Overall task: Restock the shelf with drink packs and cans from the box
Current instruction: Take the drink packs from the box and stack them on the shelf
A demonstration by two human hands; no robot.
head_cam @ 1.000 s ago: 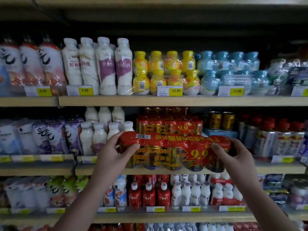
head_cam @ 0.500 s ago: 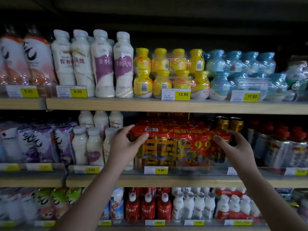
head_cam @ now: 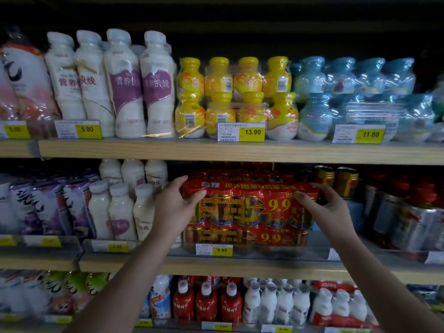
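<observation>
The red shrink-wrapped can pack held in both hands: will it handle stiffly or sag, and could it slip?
The red can pack probably stays fairly rigid: tight film binds a row of cans. Glossy wrap may be slippery, so the left hand and right hand clamp its ends. Likely heavy for its size.

Both hands — left (head_cam: 176, 207), right (head_cam: 324, 207) — gripping the red can pack (head_cam: 249, 203), atop another on the middle shelf (head_cam: 240, 266).

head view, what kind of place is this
Most likely a shop's drinks aisle. Tiered wooden shelves carry rows of wrapped bottle packs, yellow price tags sit along the edges, and both hands, left hand and right hand, grip a red shrink-wrapped can pack.
</observation>
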